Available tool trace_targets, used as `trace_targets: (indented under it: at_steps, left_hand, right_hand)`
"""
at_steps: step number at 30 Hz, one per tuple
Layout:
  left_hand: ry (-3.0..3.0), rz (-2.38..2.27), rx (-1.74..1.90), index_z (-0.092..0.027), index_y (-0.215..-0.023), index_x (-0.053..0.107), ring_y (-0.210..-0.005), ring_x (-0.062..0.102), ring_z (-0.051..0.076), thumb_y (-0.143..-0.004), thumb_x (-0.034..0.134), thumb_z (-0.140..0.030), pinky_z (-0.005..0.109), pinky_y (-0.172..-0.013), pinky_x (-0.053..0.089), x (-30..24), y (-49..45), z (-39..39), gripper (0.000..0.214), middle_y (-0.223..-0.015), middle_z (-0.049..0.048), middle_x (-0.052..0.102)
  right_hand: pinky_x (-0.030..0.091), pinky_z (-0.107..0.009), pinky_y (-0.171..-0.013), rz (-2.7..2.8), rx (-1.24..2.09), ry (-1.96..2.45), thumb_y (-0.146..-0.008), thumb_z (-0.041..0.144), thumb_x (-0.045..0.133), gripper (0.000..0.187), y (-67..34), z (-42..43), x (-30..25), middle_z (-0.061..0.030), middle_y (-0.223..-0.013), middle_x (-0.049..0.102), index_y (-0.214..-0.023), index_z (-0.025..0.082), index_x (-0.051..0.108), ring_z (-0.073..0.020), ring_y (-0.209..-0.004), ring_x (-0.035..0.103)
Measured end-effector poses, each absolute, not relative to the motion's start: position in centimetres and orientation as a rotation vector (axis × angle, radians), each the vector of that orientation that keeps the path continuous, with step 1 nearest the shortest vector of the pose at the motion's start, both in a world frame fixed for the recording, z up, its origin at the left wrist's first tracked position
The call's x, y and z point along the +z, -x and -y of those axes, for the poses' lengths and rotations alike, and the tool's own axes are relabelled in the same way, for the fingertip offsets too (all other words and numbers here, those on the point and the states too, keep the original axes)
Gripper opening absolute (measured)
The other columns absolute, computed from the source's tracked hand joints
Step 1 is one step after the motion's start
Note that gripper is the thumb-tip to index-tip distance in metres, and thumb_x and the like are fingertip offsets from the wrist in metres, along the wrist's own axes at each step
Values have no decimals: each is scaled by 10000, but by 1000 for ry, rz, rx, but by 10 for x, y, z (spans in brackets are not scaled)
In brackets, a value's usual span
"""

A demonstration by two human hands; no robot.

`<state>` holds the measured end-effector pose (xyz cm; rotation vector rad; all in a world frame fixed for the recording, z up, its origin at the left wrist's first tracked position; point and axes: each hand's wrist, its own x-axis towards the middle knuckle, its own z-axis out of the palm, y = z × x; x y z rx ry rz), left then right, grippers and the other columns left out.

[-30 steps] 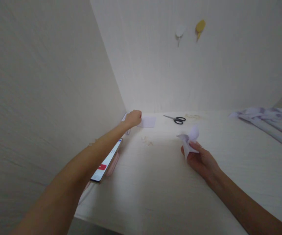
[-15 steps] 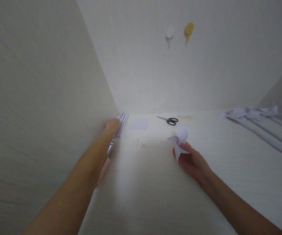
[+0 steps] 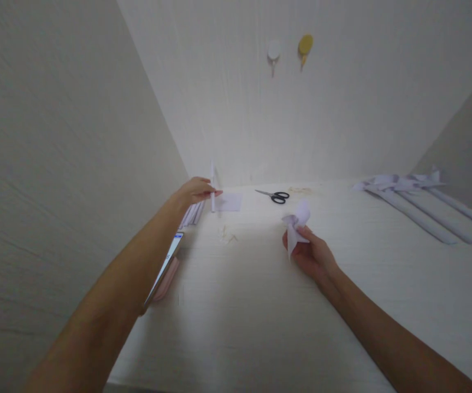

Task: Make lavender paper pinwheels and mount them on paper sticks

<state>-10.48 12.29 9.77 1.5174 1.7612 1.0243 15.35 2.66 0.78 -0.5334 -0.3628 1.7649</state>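
Presently we record two hands at work over a pale table (image 3: pixel 260 316) set into a corner between two walls.

Progress, as we judge it: one folded paper piece (image 3: pixel 297 222) is already shaped, with creased flaps spreading at its top. Long paper rolls (image 3: pixel 416 210) lie side by side at the far right of the table, well apart from both hands. A flat sheet (image 3: pixel 230 202) lies unfolded near the back wall, and a stack of strips (image 3: pixel 192 214) lies against the left wall, so material is on hand that shows no working. Small scraps (image 3: pixel 228 236) lie between the sheet and the near edge.

Left hand (image 3: pixel 197 191): extended to the far left corner, fingers pinched shut on a thin paper stick (image 3: pixel 212 183), which stands upright just above the stack of strips.

Right hand (image 3: pixel 310 255): closed around the lower part of the folded paper piece, held just above the table near its middle.

Scissors (image 3: pixel 276 195) lie untouched beyond the right hand. A phone (image 3: pixel 165 266) sits propped under the left forearm. Two hooks, one white (image 3: pixel 273 50) and one yellow (image 3: pixel 305 43), are fixed on the back wall.
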Motion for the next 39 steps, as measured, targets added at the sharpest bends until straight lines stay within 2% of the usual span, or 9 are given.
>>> trace_targets:
  at_steps: [2,4,9,13,19,23,27,33,39]
  left_hand:
    - [-1408,-1602,994,-76,-1014,492,-827,607,159,-685,469,48,277,-770,486,93,76,-105,352,-853,108,594]
    - [-1007,-1162,1032,-104,-1011,475,-862,601,132,-647,444,90,245,-822,464,80,48,-82,414,-871,85,591]
    - [-618,-693,867,-126,-955,480,-795,620,115,-595,436,92,197,-769,473,40,5,-28,423,-787,47,606]
    - [-492,-634,798,-135,-1012,443,-769,631,136,-604,435,76,208,-699,489,20,-6,-6,460,-747,32,604]
    - [-452,-505,868,-118,-933,507,-759,637,188,-766,472,-160,270,-700,490,3,-14,0,175,-659,33,608]
    - [-465,-522,910,-125,-976,525,-748,635,192,-786,450,-205,289,-698,479,5,-15,0,220,-642,37,618]
    - [-445,-580,895,-112,-830,571,-720,633,193,-787,439,-266,287,-683,469,8,-13,1,208,-714,66,640]
    - [-468,-555,920,-97,-663,591,-661,617,161,-803,390,-364,248,-635,450,6,-12,5,363,-672,75,627]
    - [-548,-522,897,-65,-834,622,-675,622,168,-838,289,-429,257,-659,441,1,-12,2,493,-732,110,657]
  right_hand:
    - [532,-181,-575,315,1728,523,-596,64,639,184,-158,-28,10,44,-655,648,-705,199,577,-70,-549,584]
    - [535,-189,-584,265,1692,511,-618,49,607,176,-164,-29,11,45,-640,644,-699,200,568,-69,-546,583]
    - [534,-201,-608,186,1657,452,-664,38,546,158,-172,-32,10,25,-660,650,-725,183,557,-73,-580,600]
    - [533,-199,-602,181,1662,435,-647,26,550,163,-172,-36,6,14,-658,652,-732,166,553,-79,-572,605]
    - [536,-201,-578,240,1692,457,-619,27,575,155,-168,-34,4,5,-612,646,-713,149,556,-87,-532,599]
    - [536,-202,-582,282,1721,457,-606,38,599,154,-167,-32,5,8,-601,644,-700,152,554,-86,-529,596]
    - [533,-192,-592,300,1735,470,-590,43,619,181,-166,-32,4,18,-613,647,-722,152,560,-78,-540,594]
    - [533,-195,-608,363,1782,477,-560,60,661,217,-165,-26,2,23,-648,653,-733,154,569,-74,-556,594]
    - [527,-183,-598,467,1798,478,-569,82,664,193,-165,-24,-1,31,-643,650,-714,167,569,-73,-555,591]
